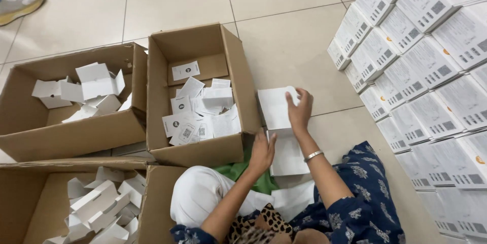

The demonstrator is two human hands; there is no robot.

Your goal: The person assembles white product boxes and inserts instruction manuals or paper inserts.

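A small white box (pixel 286 155) lies open on the tiled floor in front of me, its lid (pixel 274 106) raised. My right hand (pixel 300 111), with a silver bangle on the wrist, grips the upper edge of that lid. Against the box's left side rests my left hand (pixel 262 153), pressing it near the corner of a cardboard carton. I sit on the floor, a white-trousered knee (pixel 200 196) below the box.
A cardboard carton (pixel 238 66) of paper leaflets stands left of the box. Two more cartons (pixel 76 132) (pixel 23 193) with folded white inserts lie farther left. Rows of stacked white boxes (pixel 421 81) fill the right. Someone's shoe (pixel 18 5) is at top left.
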